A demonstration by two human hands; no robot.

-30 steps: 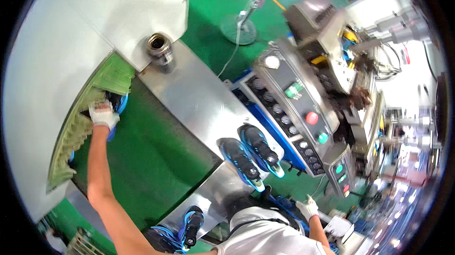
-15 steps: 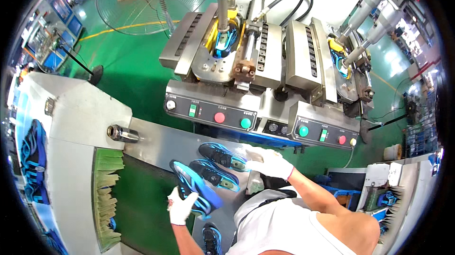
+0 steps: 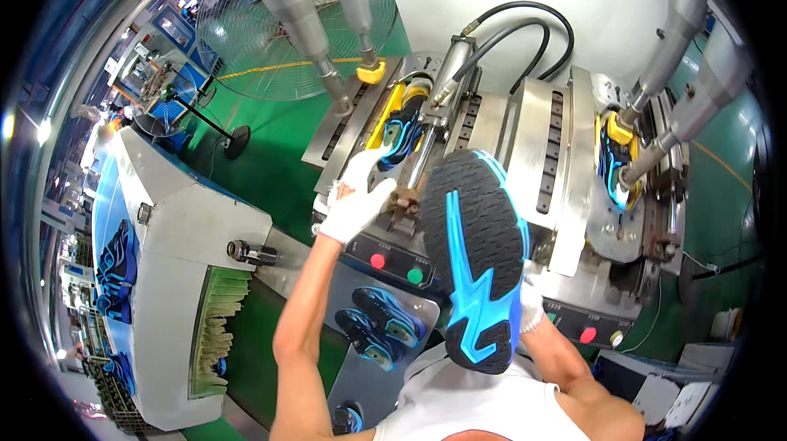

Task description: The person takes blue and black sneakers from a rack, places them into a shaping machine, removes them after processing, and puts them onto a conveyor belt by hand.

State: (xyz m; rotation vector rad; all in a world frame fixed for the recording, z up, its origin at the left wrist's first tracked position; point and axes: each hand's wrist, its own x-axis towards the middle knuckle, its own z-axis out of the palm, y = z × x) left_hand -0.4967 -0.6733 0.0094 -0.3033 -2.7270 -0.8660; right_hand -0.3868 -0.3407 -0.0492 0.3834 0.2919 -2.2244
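My left hand [image 3: 358, 199], in a white glove, reaches to the left pressing station with thumb and fingers apart. Its fingertips are at the near end of a blue-and-black sneaker [image 3: 402, 125] lying between yellow side pads; whether they touch it is unclear. A second sneaker [image 3: 475, 252] is held up close to me, black-and-blue sole in view. Behind its heel end my gloved right hand [image 3: 532, 307] grips it, with most of the fingers hidden. At the right station another sneaker [image 3: 613, 164] sits under a lowered rod with a yellow pad [image 3: 619, 128].
Two sneakers [image 3: 381, 326] lie side by side on a grey shelf [image 3: 348, 285], with part of another below. Control panels with red button [image 3: 588, 334] and green button [image 3: 415, 275] front the press. At left stands a pale machine with a green fringed opening [image 3: 217, 334]; behind is a large fan [image 3: 287, 47].
My left hand has gone from a sneaker low at left up to the left station. The right hand has left the shelf and holds a sneaker up. The left station's rods have lifted off its sneaker.
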